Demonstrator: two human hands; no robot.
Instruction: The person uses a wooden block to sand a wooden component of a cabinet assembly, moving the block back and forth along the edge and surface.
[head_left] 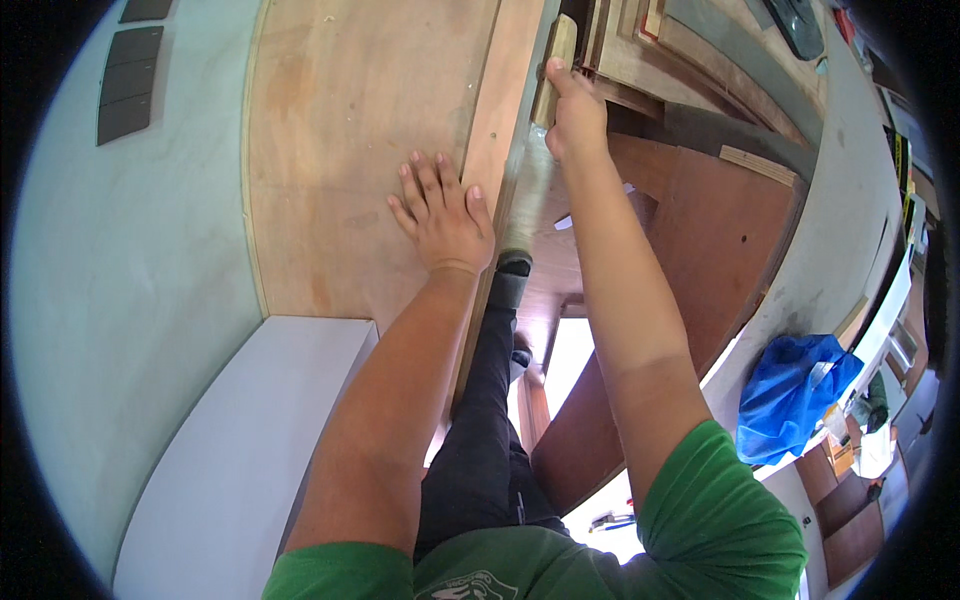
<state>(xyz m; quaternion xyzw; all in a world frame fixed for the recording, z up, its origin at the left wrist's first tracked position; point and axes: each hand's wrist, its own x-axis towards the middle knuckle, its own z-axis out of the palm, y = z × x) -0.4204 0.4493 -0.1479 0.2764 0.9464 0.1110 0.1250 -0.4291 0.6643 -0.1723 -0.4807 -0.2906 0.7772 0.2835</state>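
My left hand (445,212) lies flat on a large light-brown plywood panel (350,120), fingers spread, close to a wooden strip (492,110) along the panel's right side. My right hand (578,112) is closed round the pale wooden handle (562,45) of a tool beside that edge. A broad, shiny, blade-like part (530,195) seems to run from the handle back toward me. No teeth can be made out on it, so its exact kind is unclear.
A white board (250,430) stands at the lower left, beside a pale green wall (150,230). To the right are brown wooden panels (700,210), stacked boards (700,50) and a blue plastic bag (795,395). My foot (512,275) is below the panel's edge.
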